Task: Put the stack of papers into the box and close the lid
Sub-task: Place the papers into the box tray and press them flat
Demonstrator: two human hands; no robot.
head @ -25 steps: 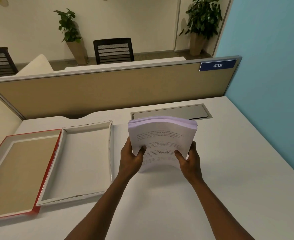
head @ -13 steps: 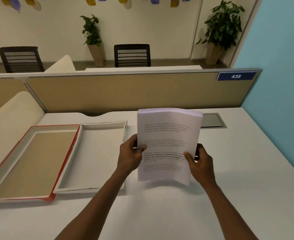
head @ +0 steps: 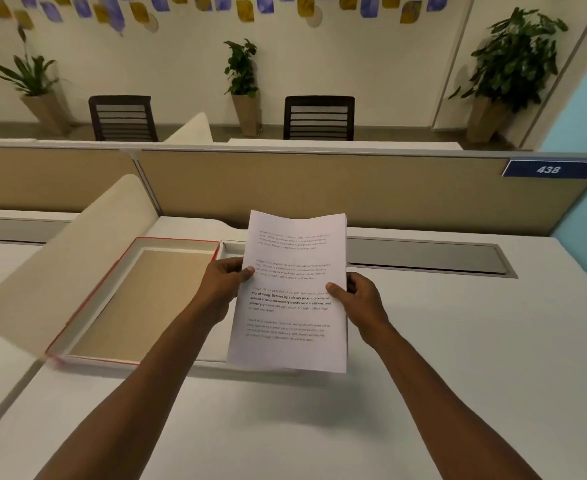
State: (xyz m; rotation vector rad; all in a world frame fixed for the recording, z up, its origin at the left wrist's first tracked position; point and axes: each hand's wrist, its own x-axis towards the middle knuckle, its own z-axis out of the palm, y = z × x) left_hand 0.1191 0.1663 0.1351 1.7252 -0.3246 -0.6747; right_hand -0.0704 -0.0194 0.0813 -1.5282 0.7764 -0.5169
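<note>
I hold the stack of printed papers [head: 290, 306] upright above the white desk, its text facing me. My left hand [head: 223, 285] grips its left edge and my right hand [head: 361, 303] grips its right edge. The red-rimmed lid [head: 139, 292] lies open, inside up, at the left. The white box [head: 231, 247] sits just right of the lid, mostly hidden behind my left hand and the papers; only its far corner and near rim show.
A beige partition [head: 319, 188] with a blue "438" sign [head: 548, 169] runs along the desk's back. A grey cable hatch [head: 423, 256] is set into the desk at the right. A cream curved divider [head: 74, 258] stands left of the lid.
The paper stack has been tilted from lying bent over to standing upright and has moved left, over the box. The view has lifted and shifted left.
</note>
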